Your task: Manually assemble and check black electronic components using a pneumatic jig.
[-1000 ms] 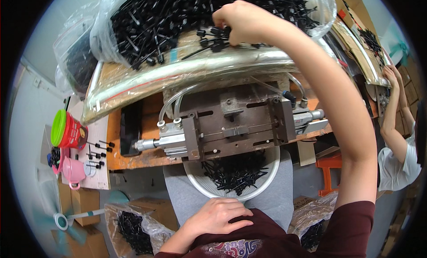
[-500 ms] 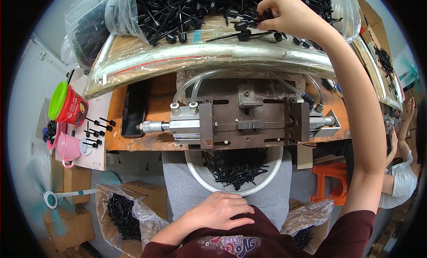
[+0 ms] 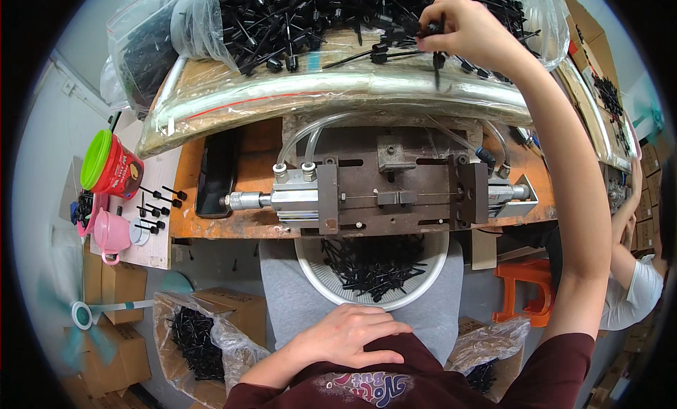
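At the front edge of a heap of black plastic stemmed parts point(image 3: 303, 21), my right hand point(image 3: 462, 29) is closed on one such black part point(image 3: 436, 60), whose thin stem hangs down, slightly blurred. My left hand point(image 3: 356, 333) lies flat against my lap with its fingers stretched out, holding nothing. Between my hands stands a metal clamping fixture point(image 3: 398, 197) with silver cylinders at both ends and small grey jaws in its middle. A white basket point(image 3: 315, 288) of black parts rests between my thighs under the bench edge.
Clear air hoses point(image 3: 300, 135) arch behind the fixture. At left are a red tub with green rim point(image 3: 121, 166), a pink cup point(image 3: 111, 233) and several loose black parts. Boxes of parts, a fan point(image 3: 82, 314) and an orange stool point(image 3: 525, 292) stand below; a co-worker sits far right.
My right hand has drawn back slightly from the heap toward me, and a black part now hangs from its fingers. My left hand stays in place.
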Motion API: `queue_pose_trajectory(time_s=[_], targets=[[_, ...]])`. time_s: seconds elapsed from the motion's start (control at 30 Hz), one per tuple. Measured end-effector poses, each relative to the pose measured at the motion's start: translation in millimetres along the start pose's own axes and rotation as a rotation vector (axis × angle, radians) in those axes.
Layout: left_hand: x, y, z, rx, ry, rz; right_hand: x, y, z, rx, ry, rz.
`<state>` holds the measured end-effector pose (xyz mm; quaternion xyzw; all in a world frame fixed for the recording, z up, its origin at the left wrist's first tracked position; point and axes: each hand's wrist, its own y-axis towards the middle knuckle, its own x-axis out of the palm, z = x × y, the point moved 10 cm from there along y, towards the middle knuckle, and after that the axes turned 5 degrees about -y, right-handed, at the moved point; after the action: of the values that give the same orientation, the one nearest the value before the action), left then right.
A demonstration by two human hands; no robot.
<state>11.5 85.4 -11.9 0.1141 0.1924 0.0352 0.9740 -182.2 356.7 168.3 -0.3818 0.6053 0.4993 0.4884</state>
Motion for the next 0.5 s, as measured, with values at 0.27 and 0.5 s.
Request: queue_pose_trajectory(time_s=[0.27,0.5], targets=[[0,4,3,0.032,-0.009,-0.025,2,-1,-1,-0.107,0.109,0.131],[-13,0,4,-0.006,-0.019,0.042,-7,-13,46,0.287,0.788,0.080]])
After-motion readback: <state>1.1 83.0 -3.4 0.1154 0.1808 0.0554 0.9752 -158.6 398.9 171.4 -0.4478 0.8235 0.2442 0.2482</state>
